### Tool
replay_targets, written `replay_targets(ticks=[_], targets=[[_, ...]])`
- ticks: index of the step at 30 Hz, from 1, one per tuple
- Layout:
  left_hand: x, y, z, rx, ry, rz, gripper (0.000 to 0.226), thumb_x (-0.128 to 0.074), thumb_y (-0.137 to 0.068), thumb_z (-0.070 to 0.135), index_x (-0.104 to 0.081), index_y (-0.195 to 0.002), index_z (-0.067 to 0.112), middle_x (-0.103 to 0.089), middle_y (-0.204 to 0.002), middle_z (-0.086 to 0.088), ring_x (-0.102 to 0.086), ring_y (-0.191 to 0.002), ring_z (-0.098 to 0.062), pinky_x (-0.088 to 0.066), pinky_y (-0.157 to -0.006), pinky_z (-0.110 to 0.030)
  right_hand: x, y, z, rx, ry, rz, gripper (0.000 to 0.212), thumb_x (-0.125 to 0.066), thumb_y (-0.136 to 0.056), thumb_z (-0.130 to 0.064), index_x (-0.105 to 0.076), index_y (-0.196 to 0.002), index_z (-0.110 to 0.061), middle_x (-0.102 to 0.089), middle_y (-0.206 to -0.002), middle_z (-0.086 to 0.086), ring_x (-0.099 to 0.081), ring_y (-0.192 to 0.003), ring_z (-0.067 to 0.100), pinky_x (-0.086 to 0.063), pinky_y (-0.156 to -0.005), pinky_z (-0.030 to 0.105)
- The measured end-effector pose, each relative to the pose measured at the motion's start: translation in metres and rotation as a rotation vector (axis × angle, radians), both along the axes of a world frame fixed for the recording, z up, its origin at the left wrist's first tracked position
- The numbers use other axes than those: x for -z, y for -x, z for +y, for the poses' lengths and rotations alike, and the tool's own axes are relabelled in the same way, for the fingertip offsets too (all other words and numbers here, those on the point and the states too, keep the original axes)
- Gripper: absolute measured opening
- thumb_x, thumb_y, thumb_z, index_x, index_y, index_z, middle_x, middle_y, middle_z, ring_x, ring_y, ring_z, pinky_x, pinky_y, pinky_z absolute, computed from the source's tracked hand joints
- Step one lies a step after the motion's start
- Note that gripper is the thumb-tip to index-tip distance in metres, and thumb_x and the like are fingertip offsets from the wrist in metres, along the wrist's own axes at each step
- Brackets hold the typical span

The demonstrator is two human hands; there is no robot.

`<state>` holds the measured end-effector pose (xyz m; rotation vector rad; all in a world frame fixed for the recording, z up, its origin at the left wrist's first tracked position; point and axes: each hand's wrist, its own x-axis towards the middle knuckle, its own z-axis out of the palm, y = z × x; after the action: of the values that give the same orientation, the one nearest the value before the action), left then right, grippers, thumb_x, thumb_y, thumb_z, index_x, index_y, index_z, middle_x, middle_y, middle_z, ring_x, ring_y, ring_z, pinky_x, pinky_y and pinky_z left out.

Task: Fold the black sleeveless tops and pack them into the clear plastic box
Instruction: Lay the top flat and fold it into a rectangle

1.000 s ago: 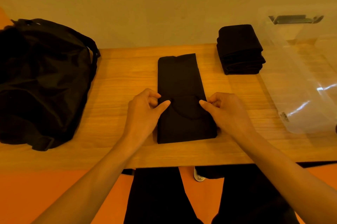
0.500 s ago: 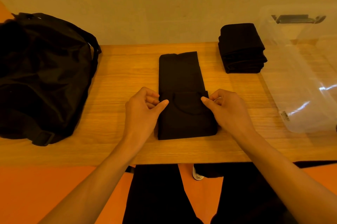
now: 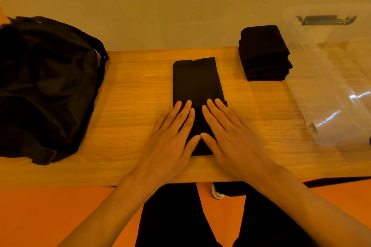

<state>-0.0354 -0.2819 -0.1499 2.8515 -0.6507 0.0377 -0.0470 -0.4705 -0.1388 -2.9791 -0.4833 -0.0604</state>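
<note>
A black sleeveless top (image 3: 196,82), folded into a long narrow strip with its near end doubled over, lies in the middle of the wooden table (image 3: 130,106). My left hand (image 3: 170,136) and my right hand (image 3: 226,134) lie flat side by side on the doubled near part, fingers straight, pressing it down. A stack of folded black tops (image 3: 264,54) sits at the back right. The clear plastic box (image 3: 333,86) stands at the right end of the table; I see nothing inside it.
A large black bag (image 3: 44,86) fills the left end of the table. A plain wall runs behind the table. My black-trousered legs and an orange floor show below the table's front edge.
My hands pinched the near end's edges and carried the fold over. Now both have let go and spread flat on top of the folded part.
</note>
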Motion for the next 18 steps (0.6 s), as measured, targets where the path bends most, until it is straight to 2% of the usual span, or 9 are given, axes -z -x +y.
replay_targets(ticks=[2,8,11,14,18], targets=[[0.005,-0.005,0.003,-0.018,-0.071,0.061,0.074,-0.003,-0.099,0.065,0.003,-0.161,0.026,0.012,-0.169,0.008,0.020,-0.153,-0.007,0.005,-0.126,-0.035,0.005,-0.006,-0.003,0.019,0.031,0.110,0.075,0.004,-0.098,-0.062,0.002,-0.160,-0.020,0.006,-0.168,0.001,0.015,-0.154,0.014,0.005,-0.125,0.035],[0.002,-0.006,0.012,-0.077,-0.084,0.077,0.087,0.007,-0.088,0.078,0.021,-0.158,0.028,0.030,-0.164,0.010,0.028,-0.150,-0.009,0.009,-0.125,-0.034,0.005,-0.005,-0.019,0.069,0.016,0.156,0.085,0.026,-0.085,-0.067,0.014,-0.158,-0.024,0.021,-0.166,-0.004,0.025,-0.150,0.009,0.013,-0.124,0.034],[-0.004,-0.005,0.014,-0.064,0.012,0.062,0.081,0.009,-0.092,0.073,0.017,-0.159,0.028,0.027,-0.165,0.010,0.027,-0.151,-0.009,0.007,-0.125,-0.034,0.001,-0.004,-0.023,0.097,-0.053,0.115,0.084,0.022,-0.090,-0.066,0.010,-0.159,-0.020,0.016,-0.167,-0.002,0.022,-0.152,0.010,0.010,-0.125,0.033],[-0.005,-0.004,0.013,-0.012,-0.019,0.083,0.079,0.015,-0.092,0.070,0.011,-0.160,0.031,0.023,-0.167,0.010,0.026,-0.151,-0.009,0.003,-0.128,-0.039,-0.003,-0.001,-0.018,0.014,-0.012,0.095,0.077,0.011,-0.098,-0.063,0.004,-0.160,-0.018,0.009,-0.168,0.000,0.018,-0.153,0.011,0.006,-0.125,0.036],[-0.005,-0.001,0.012,-0.051,-0.040,0.118,0.082,0.026,-0.085,0.073,0.012,-0.158,0.038,0.026,-0.165,0.011,0.028,-0.151,-0.010,0.005,-0.127,-0.038,0.000,0.003,-0.016,0.036,0.009,0.169,0.083,0.015,-0.090,-0.068,0.014,-0.158,-0.020,0.018,-0.166,-0.002,0.026,-0.150,0.009,0.013,-0.123,0.032]])
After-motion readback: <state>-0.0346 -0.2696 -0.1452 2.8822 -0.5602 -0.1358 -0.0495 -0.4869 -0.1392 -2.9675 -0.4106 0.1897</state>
